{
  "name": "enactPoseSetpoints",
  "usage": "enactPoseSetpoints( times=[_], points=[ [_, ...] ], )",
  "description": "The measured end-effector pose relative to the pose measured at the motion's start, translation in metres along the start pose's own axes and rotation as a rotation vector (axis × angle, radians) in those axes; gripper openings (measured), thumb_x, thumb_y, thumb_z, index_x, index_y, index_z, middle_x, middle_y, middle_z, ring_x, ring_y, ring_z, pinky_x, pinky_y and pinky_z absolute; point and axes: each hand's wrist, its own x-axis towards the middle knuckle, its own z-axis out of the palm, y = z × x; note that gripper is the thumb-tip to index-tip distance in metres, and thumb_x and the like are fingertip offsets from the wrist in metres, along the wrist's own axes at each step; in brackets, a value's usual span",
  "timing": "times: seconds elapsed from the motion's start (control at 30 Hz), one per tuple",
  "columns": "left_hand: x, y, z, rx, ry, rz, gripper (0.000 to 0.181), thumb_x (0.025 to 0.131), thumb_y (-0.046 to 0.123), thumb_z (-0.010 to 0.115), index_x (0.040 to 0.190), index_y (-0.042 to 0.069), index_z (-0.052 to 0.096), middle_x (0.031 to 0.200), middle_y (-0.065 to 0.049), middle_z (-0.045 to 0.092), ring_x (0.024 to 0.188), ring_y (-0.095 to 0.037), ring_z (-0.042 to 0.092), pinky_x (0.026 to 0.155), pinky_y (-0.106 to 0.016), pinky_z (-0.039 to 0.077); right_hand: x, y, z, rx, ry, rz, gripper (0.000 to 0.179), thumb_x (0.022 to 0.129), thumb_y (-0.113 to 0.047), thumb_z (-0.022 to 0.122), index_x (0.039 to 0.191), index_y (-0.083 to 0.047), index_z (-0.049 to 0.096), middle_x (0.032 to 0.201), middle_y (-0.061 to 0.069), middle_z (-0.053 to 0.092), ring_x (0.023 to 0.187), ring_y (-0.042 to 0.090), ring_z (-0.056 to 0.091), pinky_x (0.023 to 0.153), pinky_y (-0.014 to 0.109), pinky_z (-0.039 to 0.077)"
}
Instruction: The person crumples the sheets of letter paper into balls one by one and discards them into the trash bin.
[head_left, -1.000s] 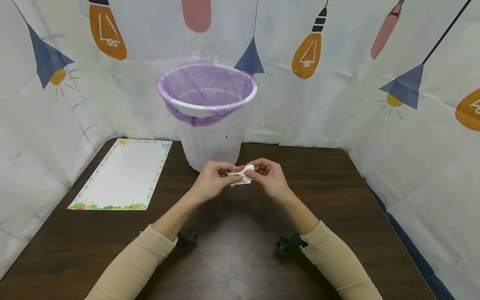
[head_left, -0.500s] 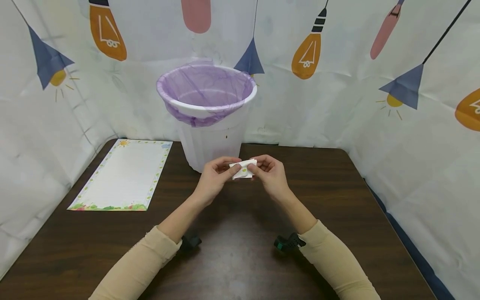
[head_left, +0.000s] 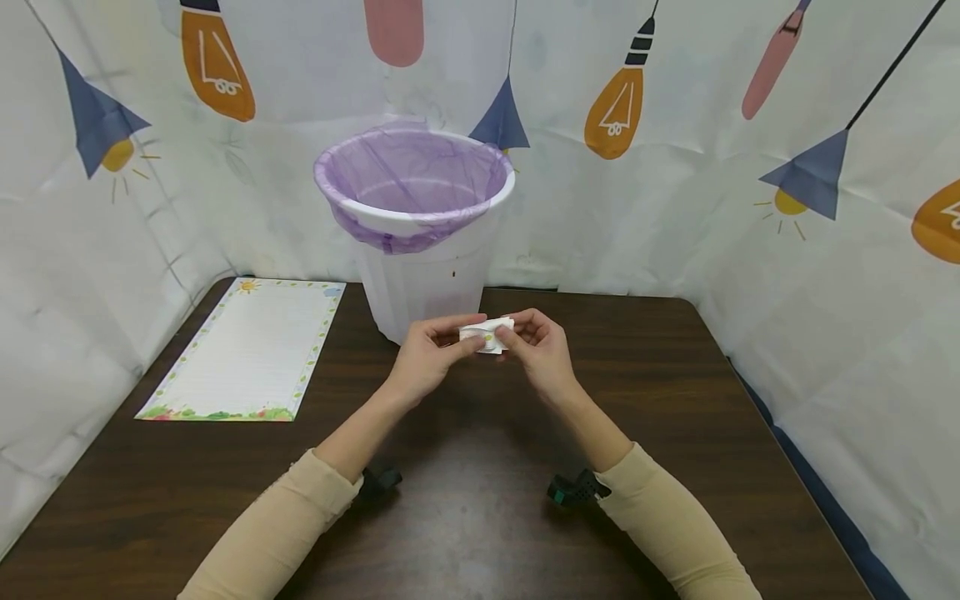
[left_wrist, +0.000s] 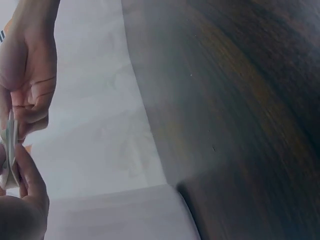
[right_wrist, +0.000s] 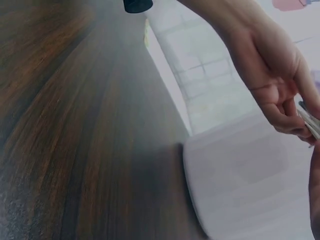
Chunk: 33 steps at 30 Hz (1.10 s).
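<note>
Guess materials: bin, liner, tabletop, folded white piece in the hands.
Bin: probably plastic, satin white; smooth, faintly fluted wall.
Liner: likely thin plastic film; purple, see-through, wrinkled.
Tabletop: wood or wood-look laminate, can't tell which; dark brown grain, soft sheen.
Folded piece: likely paper, matte; thin, creased layers.

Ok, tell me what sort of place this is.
Likely a small screened-off work booth, though I can't tell what room surrounds it. Lamp-patterned sheeting closes in the back and sides of a dark table, and a white bin stands on it.
</note>
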Motion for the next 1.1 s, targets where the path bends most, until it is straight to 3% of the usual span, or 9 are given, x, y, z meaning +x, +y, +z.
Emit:
enactPoseSetpoints(
  times=[0.17,0.33,0.53,0.7,0.8,0.93,1.1],
  points=[
    [-0.002,0.001,0.0,0.039,0.046,0.013,0.028,0.093,0.006,0.078,0.12,0.0,0.075,0.105,-0.015,0.073,0.084,-0.045,0.068,0.071,-0.034,0.061,-0.001,0.001,0.0,-0.007,-0.082,0.044,0.014,0.1,0.005,0.062,0.113,0.009,0.058,0.098,0.011,0.068,0.076,0.02,0.067,0.068,0.041,0.06],
    [-0.001,0.002,-0.002,0.084,0.049,0.049,0.023,0.093,0.007,0.078,0.115,0.0,0.076,0.1,-0.015,0.073,0.082,-0.05,0.066,0.068,-0.036,0.061,-0.002,0.0,-0.001,-0.032,-0.144,0.068,0.02,0.103,0.001,0.06,0.12,0.011,0.059,0.102,0.013,0.068,0.076,0.023,0.067,0.069,0.039,0.061],
    [-0.001,0.001,-0.002,0.103,0.034,0.055,0.018,0.094,0.007,0.076,0.11,0.0,0.077,0.089,-0.016,0.072,0.075,-0.045,0.066,0.065,-0.04,0.061,-0.001,0.001,-0.001,-0.087,-0.184,0.08,0.02,0.101,0.002,0.063,0.119,0.01,0.062,0.094,0.012,0.069,0.068,0.021,0.066,0.063,0.034,0.06],
    [-0.001,0.005,0.002,0.088,0.022,0.049,0.016,0.094,0.006,0.076,0.109,0.0,0.076,0.084,-0.016,0.071,0.07,-0.044,0.067,0.06,-0.032,0.06,0.0,0.001,-0.002,-0.11,-0.16,0.018,0.013,0.099,0.006,0.064,0.111,0.011,0.063,0.083,0.009,0.067,0.058,0.017,0.061,0.053,0.029,0.054],
    [0.0,0.009,0.005,0.077,0.014,0.056,0.015,0.094,0.006,0.075,0.109,0.001,0.076,0.081,-0.014,0.071,0.064,-0.034,0.067,0.058,-0.032,0.059,0.0,-0.002,-0.001,-0.102,-0.136,-0.016,0.011,0.098,0.006,0.065,0.107,0.011,0.063,0.079,0.009,0.066,0.054,0.016,0.057,0.048,0.026,0.049],
    [0.0,0.012,0.006,0.072,0.003,0.068,0.014,0.096,0.007,0.074,0.109,0.003,0.075,0.079,-0.016,0.069,0.058,-0.023,0.064,0.055,-0.032,0.058,-0.001,-0.007,0.002,-0.115,-0.11,-0.035,0.008,0.098,0.005,0.066,0.104,0.009,0.063,0.074,0.017,0.061,0.05,0.018,0.053,0.044,0.024,0.044],
    [0.001,0.01,0.003,0.051,-0.021,0.059,0.015,0.097,0.008,0.072,0.111,0.004,0.074,0.078,-0.025,0.066,0.056,-0.02,0.062,0.051,-0.029,0.055,-0.003,-0.009,0.004,-0.17,-0.1,-0.036,0.006,0.099,0.004,0.065,0.101,0.008,0.061,0.07,0.032,0.056,0.045,0.018,0.05,0.04,0.024,0.041]
  ],
)
